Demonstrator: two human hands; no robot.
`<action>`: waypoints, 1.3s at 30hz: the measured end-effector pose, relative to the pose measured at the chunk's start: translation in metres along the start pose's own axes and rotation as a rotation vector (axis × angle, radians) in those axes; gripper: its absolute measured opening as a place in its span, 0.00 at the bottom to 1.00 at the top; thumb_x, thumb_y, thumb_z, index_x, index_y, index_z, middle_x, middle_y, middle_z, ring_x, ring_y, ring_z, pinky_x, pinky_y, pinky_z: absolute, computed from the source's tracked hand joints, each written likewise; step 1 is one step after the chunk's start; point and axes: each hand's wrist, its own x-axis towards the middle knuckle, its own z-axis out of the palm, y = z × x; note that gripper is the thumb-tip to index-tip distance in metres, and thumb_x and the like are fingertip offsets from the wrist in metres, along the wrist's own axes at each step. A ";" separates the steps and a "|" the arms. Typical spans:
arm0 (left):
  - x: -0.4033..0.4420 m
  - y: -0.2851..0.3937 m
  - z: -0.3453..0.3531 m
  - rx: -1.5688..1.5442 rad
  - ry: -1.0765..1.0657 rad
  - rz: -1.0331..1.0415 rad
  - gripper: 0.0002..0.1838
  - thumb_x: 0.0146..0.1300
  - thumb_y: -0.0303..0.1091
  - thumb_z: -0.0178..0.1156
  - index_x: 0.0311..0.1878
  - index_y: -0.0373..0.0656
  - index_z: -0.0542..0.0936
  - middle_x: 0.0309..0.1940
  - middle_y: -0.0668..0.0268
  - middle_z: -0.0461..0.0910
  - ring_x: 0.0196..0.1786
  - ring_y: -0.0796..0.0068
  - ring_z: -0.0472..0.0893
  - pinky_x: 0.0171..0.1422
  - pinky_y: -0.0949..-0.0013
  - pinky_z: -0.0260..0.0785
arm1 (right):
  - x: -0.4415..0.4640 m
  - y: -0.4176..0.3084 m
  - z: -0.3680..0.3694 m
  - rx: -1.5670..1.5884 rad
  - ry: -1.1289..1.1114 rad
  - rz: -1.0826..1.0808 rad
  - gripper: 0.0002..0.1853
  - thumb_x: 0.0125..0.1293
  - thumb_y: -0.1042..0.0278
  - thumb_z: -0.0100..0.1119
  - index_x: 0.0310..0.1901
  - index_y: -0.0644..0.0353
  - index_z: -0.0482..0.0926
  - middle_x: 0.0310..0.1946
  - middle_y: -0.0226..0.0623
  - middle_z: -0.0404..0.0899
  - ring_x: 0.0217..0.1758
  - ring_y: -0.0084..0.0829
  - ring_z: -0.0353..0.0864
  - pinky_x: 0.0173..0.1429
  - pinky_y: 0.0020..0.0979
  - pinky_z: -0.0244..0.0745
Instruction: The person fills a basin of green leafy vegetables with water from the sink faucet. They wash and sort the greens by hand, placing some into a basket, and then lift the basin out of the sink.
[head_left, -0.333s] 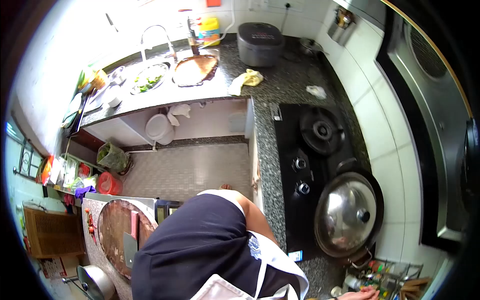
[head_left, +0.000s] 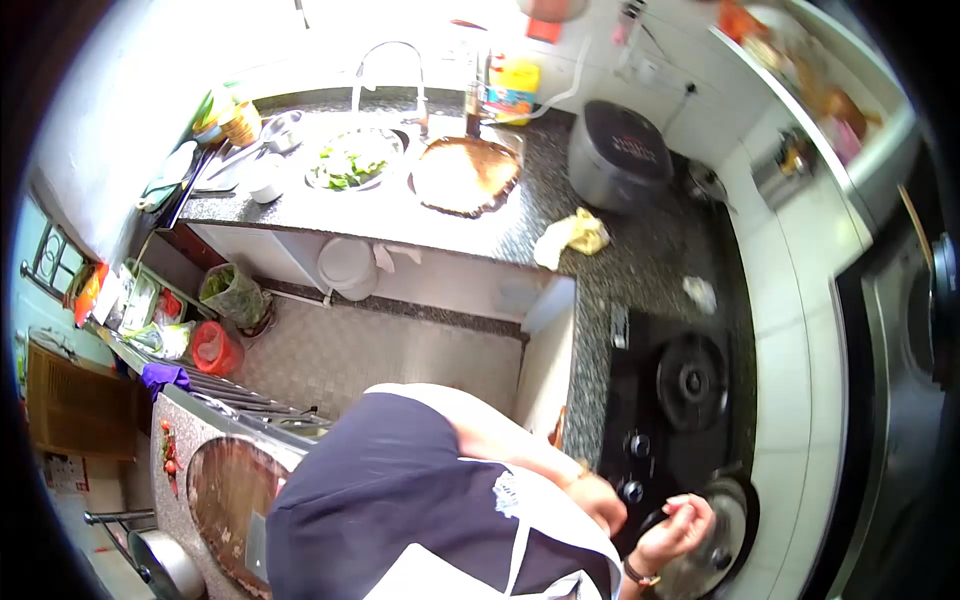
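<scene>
My right hand [head_left: 677, 532], a dark band on its wrist, is raised over the near edge of the wok lid [head_left: 736, 520]. Its fingers are curled together, and whatever they may hold is hidden. Close by, my left hand [head_left: 597, 503] hangs at the counter edge beside the stove [head_left: 640, 400]. The back of this hand shows, but its fingers are out of sight. Under the domed metal lid, the wok's contents cannot be seen.
A free burner [head_left: 692, 382] lies beyond the wok. Along the back counter are a rice cooker [head_left: 620, 155], a yellow cloth [head_left: 572, 238], a wooden board [head_left: 465, 178] and a basin of greens [head_left: 350, 165]. At left, a round chopping board [head_left: 225, 500] carries a cleaver [head_left: 257, 545].
My right hand has come up from the rack at the lower right to the wok lid. My left hand has come into sight by the stove. The whole view has shifted.
</scene>
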 end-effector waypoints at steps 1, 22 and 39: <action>-0.036 0.012 -0.041 0.207 0.161 0.031 0.16 0.61 0.46 0.59 0.38 0.41 0.79 0.34 0.53 0.79 0.42 0.55 0.79 0.47 0.57 0.71 | 0.014 0.002 0.036 0.070 -0.100 0.010 0.07 0.67 0.71 0.45 0.41 0.64 0.71 0.25 0.32 0.70 0.27 0.21 0.66 0.34 0.21 0.63; -0.583 0.095 -0.203 -0.017 2.435 -0.607 0.07 0.65 0.31 0.57 0.37 0.37 0.77 0.29 0.72 0.77 0.33 0.85 0.74 0.40 0.77 0.69 | 0.143 0.058 0.941 -0.289 -1.503 -0.828 0.22 0.61 0.52 0.58 0.54 0.54 0.73 0.47 0.41 0.78 0.58 0.34 0.73 0.66 0.45 0.53; -0.781 0.093 -0.338 0.605 2.144 -1.267 0.26 0.57 0.35 0.61 0.60 0.48 0.72 0.61 0.51 0.63 0.64 0.49 0.62 0.69 0.55 0.55 | 0.040 0.028 0.956 -0.237 -1.360 -0.816 0.30 0.56 0.45 0.61 0.61 0.38 0.70 0.66 0.39 0.60 0.71 0.46 0.52 0.68 0.61 0.45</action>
